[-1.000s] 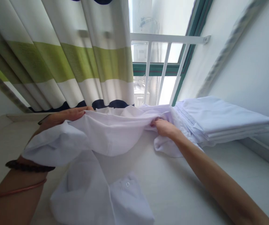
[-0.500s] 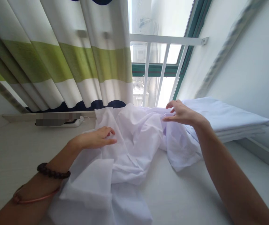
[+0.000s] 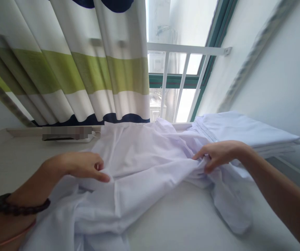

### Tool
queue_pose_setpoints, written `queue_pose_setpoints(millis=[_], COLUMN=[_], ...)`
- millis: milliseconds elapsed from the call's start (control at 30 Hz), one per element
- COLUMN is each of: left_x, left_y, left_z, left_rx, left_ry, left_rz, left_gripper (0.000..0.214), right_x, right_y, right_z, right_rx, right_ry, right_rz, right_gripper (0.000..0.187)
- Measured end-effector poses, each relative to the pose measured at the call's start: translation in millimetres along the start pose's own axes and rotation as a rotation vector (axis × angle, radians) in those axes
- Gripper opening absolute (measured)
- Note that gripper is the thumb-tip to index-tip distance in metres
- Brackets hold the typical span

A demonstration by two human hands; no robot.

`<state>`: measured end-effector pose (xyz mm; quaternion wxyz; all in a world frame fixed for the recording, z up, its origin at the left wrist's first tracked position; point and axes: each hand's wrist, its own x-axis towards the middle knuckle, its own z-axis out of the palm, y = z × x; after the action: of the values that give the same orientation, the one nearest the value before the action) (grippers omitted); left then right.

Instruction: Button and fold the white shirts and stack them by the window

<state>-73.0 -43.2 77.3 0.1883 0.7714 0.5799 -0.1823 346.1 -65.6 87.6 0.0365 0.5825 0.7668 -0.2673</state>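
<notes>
A crumpled white garment (image 3: 144, 150) of thin cloth lies across the pale surface, partly pulled taut between my hands. My left hand (image 3: 83, 167) is closed on its left part, thumb over the cloth and fingers curled; the fingertips are partly hidden. At the right, my right hand (image 3: 215, 155) pinches a gathered bunch of the same cloth between thumb and fingers. A loose flap, perhaps a sleeve, hangs down below the right hand. Just beyond that hand sits a stack of folded white cloth (image 3: 249, 130), against the wall.
A striped curtain (image 3: 87, 73) hangs at the back left, beside a window with a white railing (image 3: 186, 48). A white power strip or similar device (image 3: 87, 138), partly blurred out, lies at the back edge. A wall (image 3: 291, 83) bounds the right side.
Both hands were open above the garment and have now closed on it. My left hand moved left, my right hand down and toward me. The cloth between them is stretched wider.
</notes>
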Motion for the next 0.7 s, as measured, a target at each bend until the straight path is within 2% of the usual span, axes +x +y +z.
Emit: queue_pose_setpoints(millis=[33, 67, 100, 167, 200, 233, 267, 300, 367, 467, 500, 567, 600, 633, 700], left_x=[2.8, 9.0, 18.4, 44.5, 59.0, 72.7, 84.3, 93.0, 98.7, 79.9, 69.6, 51.4, 46.1, 44.5, 52.3], left_y=[1.6, 5.4, 10.8, 24.6, 32.0, 39.2, 46.1, 52.6, 64.1, 75.2, 76.5, 74.4, 71.0, 66.3, 55.1], left_z=[-6.5, -11.4, -14.3, -12.5, -7.6, -0.3, 9.0, 19.5, 40.1, 52.7, 48.9, 30.7, 18.6, 6.8, -10.6], left_rx=[-0.024, -0.049, -0.065, -0.071, -0.061, -0.051, -0.027, 0.002, 0.014, -0.045, -0.081, -0.173, -0.189, -0.201, -0.177], left_ry=[0.011, 0.059, 0.137, 0.319, 0.364, 0.361, 0.354, 0.347, 0.331, 0.263, 0.200, -0.009, -0.035, -0.031, 0.124], left_rz=[0.048, 0.100, 0.141, 0.179, 0.195, 0.173, 0.133, 0.100, 0.092, 0.193, 0.249, 0.379, 0.422, 0.442, 0.374], left_gripper=[0.055, 0.057, 0.060, 0.067, 0.069, 0.070, 0.070, 0.070, 0.068, 0.069, 0.070, 0.068, 0.066, 0.064, 0.061], right_x=[-4.0, -4.3, -0.5, 19.1, 33.3, 48.3, 62.3, 73.5, 82.6, 60.9, 48.6, 26.9, 20.7, 18.8, 28.4], right_y=[-5.1, -11.9, -19.9, -36.4, -43.2, -48.2, -51.0, -51.7, -48.0, -39.8, -38.3, -37.6, -37.8, -38.1, -38.7], right_z=[-7.7, -14.8, -20.1, -22.0, -17.6, -9.8, 0.7, 12.9, 36.6, 52.7, 50.4, 36.2, 26.4, 16.5, 1.1], right_rx=[0.017, 0.040, 0.045, -0.012, -0.076, -0.146, -0.223, -0.289, -0.354, -0.377, -0.363, -0.281, -0.218, -0.160, -0.079], right_ry=[-0.085, -0.109, -0.059, 0.181, 0.363, 0.506, 0.532, 0.450, 0.205, 0.068, 0.023, -0.099, -0.125, -0.117, -0.057], right_rz=[-0.042, -0.082, -0.114, -0.142, -0.117, -0.077, -0.065, -0.071, -0.086, -0.129, -0.156, -0.135, -0.119, -0.088, 0.011], right_gripper=[0.051, 0.057, 0.058, 0.057, 0.056, 0.056, 0.060, 0.064, 0.061, 0.047, 0.043, 0.032, 0.026, 0.022, 0.030])
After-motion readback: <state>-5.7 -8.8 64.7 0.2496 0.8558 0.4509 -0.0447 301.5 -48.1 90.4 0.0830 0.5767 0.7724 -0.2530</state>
